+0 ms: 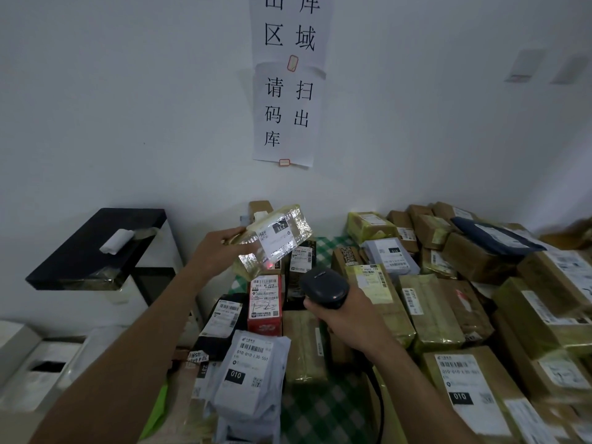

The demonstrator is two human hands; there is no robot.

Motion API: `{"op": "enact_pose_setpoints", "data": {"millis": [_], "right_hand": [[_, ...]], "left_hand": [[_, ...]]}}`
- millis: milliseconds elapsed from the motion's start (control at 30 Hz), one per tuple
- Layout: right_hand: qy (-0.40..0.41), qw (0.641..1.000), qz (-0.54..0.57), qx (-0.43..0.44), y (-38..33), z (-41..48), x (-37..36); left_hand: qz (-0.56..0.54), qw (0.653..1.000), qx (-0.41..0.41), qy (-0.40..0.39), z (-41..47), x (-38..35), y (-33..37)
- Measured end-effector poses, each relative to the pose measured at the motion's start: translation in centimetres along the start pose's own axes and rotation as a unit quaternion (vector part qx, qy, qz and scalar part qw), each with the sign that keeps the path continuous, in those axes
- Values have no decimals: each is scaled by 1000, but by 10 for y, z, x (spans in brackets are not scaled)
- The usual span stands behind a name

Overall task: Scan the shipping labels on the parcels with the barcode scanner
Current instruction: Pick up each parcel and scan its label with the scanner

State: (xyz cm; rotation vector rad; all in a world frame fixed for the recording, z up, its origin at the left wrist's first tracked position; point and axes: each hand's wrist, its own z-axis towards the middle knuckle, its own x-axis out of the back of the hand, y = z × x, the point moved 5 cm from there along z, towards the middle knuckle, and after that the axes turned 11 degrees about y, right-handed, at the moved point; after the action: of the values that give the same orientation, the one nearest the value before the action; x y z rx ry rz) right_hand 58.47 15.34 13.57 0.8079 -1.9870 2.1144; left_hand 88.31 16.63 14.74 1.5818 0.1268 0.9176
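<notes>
black scanner [325, 288], yellowish taped parcel [272, 241], red box [265, 315], pale grey mailer [250, 395], brown cartons [474, 261] — green-and-white checked cloth [320, 411], black-on-white sign [285, 113]

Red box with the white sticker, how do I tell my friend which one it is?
Start at the white paper sign on the wall and look straight down. Just under the shiny tape-wrapped parcel held up by the left hand lies the small red cardboard box. It is the only red one, between a black plastic bag and a brown taped carton.
</notes>
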Motion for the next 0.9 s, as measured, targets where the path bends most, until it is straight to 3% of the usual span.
{"op": "enact_pose_setpoints", "data": {"millis": [900], "right_hand": [[-17, 1000, 25, -6, 5, 13, -1]], "left_hand": [[25, 1000, -10, -15, 18, -16, -7]]}}
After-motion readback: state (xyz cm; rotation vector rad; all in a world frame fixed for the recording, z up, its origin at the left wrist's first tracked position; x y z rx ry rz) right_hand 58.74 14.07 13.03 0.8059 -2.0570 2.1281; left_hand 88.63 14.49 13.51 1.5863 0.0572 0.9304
